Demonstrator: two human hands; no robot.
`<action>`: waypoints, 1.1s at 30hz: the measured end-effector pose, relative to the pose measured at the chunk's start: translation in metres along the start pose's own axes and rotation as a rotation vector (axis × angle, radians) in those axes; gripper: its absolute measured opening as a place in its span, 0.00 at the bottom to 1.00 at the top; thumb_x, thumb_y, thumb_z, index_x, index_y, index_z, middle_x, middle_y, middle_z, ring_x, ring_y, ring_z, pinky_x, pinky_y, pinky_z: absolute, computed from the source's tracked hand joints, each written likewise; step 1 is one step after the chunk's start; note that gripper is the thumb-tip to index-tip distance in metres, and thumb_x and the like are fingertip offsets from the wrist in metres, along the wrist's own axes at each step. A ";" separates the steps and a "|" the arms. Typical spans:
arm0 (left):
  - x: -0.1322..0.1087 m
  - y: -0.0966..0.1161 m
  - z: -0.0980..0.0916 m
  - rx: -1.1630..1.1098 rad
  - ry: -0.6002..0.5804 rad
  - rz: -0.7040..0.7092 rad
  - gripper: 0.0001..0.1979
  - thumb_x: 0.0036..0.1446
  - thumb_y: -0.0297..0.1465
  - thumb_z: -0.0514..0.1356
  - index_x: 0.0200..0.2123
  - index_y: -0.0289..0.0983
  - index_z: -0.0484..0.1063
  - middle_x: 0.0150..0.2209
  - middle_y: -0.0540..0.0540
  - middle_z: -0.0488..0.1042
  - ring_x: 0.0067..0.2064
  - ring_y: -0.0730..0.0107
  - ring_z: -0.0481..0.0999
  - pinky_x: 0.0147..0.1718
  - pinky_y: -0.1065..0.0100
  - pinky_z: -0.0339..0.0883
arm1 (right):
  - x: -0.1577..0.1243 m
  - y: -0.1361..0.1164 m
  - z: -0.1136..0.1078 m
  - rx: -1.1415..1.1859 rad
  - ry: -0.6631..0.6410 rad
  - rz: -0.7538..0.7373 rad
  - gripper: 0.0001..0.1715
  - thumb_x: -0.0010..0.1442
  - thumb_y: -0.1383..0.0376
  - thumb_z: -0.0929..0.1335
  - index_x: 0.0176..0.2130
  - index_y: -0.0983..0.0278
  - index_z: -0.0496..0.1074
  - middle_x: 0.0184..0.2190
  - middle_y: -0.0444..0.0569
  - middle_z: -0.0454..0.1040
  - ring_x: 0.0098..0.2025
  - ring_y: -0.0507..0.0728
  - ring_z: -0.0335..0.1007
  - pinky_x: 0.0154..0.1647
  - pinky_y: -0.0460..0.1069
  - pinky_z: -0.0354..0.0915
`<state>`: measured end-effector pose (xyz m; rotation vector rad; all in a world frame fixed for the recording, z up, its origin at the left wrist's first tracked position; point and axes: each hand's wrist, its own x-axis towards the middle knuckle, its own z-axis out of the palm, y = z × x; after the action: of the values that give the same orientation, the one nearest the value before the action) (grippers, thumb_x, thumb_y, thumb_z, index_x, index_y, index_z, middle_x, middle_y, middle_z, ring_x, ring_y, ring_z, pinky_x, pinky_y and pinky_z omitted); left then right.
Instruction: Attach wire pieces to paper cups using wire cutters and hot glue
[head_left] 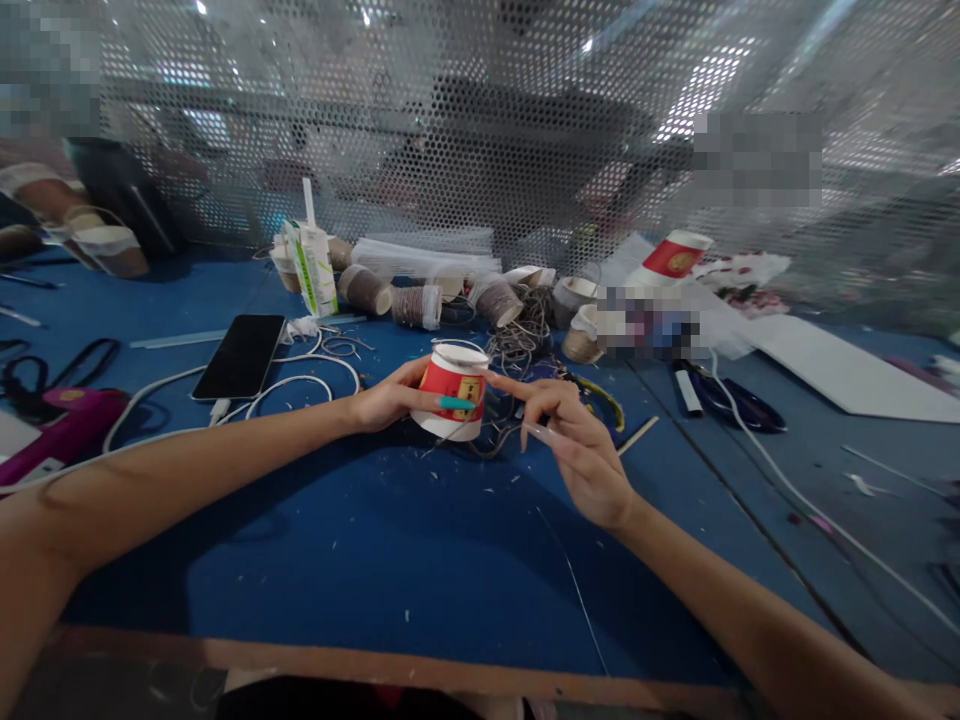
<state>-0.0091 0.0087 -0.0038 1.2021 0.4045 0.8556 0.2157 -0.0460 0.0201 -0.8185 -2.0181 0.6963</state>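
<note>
A red and white paper cup [450,388] with a thin wire loop over its rim stands on the blue table [360,550]. Wrapped round its left side is my left hand [401,396], its thumb with a long teal nail lying across the front. My right hand [566,435] is at the cup's right, the index fingertip at the upper side near the rim. Its other fingers are bent and apart, with nothing visible between them. Grey-brown cord [525,335] lies tangled behind the cup, and a strand of it runs below.
Cord-wrapped cups [418,306] line the back beside a drink carton [311,265]. A phone [240,357] with a white cable and a magenta tool [75,425] lie left. Dark-handled scissors [731,398], white board [855,367] and another red cup [677,256] are right.
</note>
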 end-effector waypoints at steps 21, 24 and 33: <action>0.001 0.001 0.002 -0.096 -0.006 -0.049 0.25 0.37 0.26 0.70 0.43 0.34 0.74 0.37 0.44 0.80 0.37 0.65 0.79 0.40 0.67 0.69 | -0.001 -0.004 -0.002 -0.155 -0.038 -0.088 0.15 0.64 0.57 0.57 0.28 0.58 0.62 0.46 0.47 0.76 0.47 0.62 0.57 0.49 0.61 0.53; 0.000 0.002 0.001 -0.114 -0.060 -0.047 0.24 0.37 0.26 0.69 0.42 0.34 0.75 0.37 0.44 0.80 0.36 0.65 0.79 0.38 0.68 0.69 | 0.000 -0.002 -0.003 -0.222 -0.040 -0.131 0.15 0.64 0.58 0.56 0.29 0.58 0.62 0.46 0.47 0.75 0.50 0.63 0.55 0.49 0.61 0.54; 0.000 0.001 -0.002 -0.170 -0.066 -0.062 0.25 0.36 0.27 0.68 0.43 0.33 0.75 0.36 0.43 0.80 0.36 0.64 0.79 0.39 0.66 0.69 | -0.001 -0.006 -0.002 -0.401 0.065 -0.213 0.15 0.64 0.62 0.57 0.29 0.59 0.67 0.48 0.45 0.76 0.52 0.63 0.55 0.52 0.63 0.53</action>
<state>-0.0108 0.0104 -0.0035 1.0525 0.3075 0.7791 0.2164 -0.0504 0.0254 -0.8215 -2.1769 0.1422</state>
